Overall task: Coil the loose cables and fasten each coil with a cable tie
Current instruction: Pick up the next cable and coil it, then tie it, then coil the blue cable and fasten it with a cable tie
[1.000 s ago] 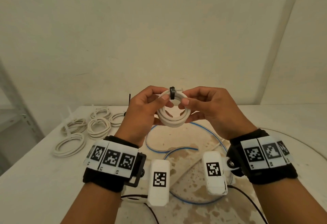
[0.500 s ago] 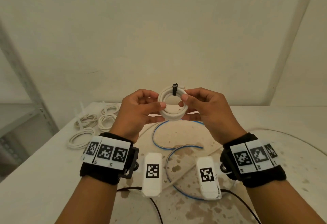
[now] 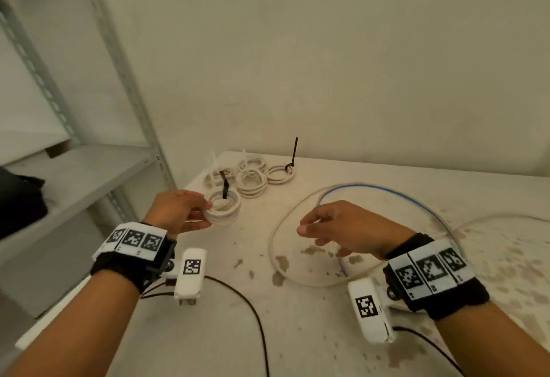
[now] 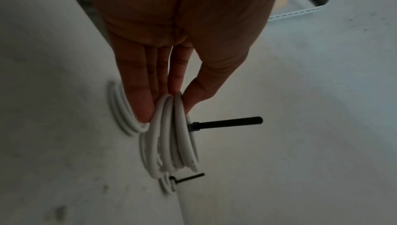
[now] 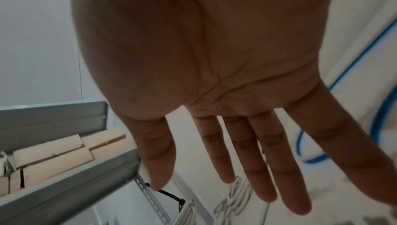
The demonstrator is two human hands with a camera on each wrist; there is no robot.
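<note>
head view shows my left hand [image 3: 181, 213] pinching the small coil of white round cable [image 3: 223, 207] by its near rim, thumb on one side and fingertips [image 4: 175, 84] on the other, with the stiff black plastic cable tie [image 3: 224, 188] standing up from the far side of the loops. i hold it just short of the cluster of finished white cable coils [image 3: 251, 178] at the back left of the stained white table [image 3: 297, 332], one of which carries its own black tie with an upright tail [image 3: 294, 152]. my right hand [image 3: 345, 230] hangs empty above the table, fingers spread and relaxed, over the long loose white and blue cable [image 3: 387, 195] that sprawls in a wide loop.

what worries me is how thin this pinch is. the left wrist view shows the loops fanning apart below my fingers, so i judge the tie is not drawn very tight; if i drop the coil carelessly a turn could slip out and the bundle could loosen. the long tail could also catch on a neighbouring coil as i set it down and drag that one out of place. the table edge and the grey metal shelf post [image 3: 131, 94] sit close on my left, so a sloppy release could send the coil over the side. the loose cable under my right hand could snag my wrist lead
</note>
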